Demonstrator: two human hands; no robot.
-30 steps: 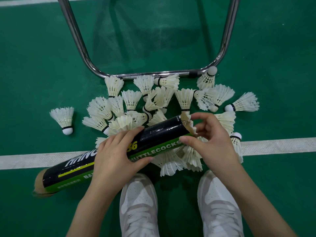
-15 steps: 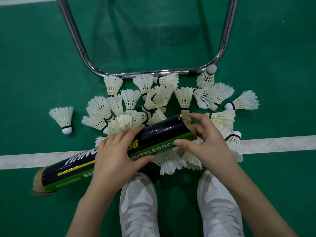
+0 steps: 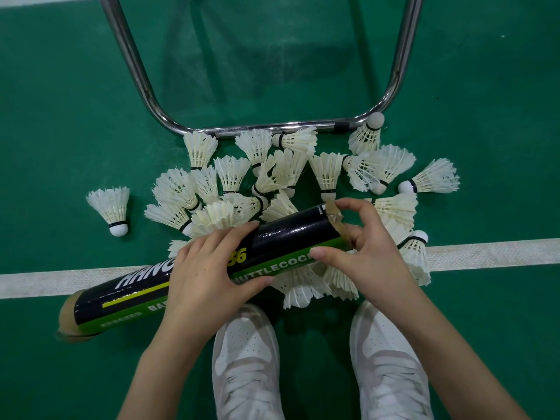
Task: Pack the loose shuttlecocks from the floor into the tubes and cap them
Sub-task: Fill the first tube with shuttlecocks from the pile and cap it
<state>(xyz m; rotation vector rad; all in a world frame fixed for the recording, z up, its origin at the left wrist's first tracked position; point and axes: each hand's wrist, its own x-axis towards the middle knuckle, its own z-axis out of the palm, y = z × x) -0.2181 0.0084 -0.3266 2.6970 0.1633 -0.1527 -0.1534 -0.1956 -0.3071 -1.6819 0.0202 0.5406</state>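
Tube point(image 3: 291, 237) – long axis slanting lower-left to upper-right, open end upper-right. Left hand point(image 3: 206, 277) wraps mid-body; right hand point(image 3: 360, 253) fingers curled at mouth, thumb on wall.

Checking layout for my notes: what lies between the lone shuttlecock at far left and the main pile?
Bare green floor, in the head view. The lone shuttlecock stands apart from the pile.

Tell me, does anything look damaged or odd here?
Yes. The open end of the shuttlecock tube, by the right hand, looks torn: ragged brown cardboard sticks out where the fingers work at it. One shuttlecock also lies apart to the left of the pile. The left hand holds the tube's middle.
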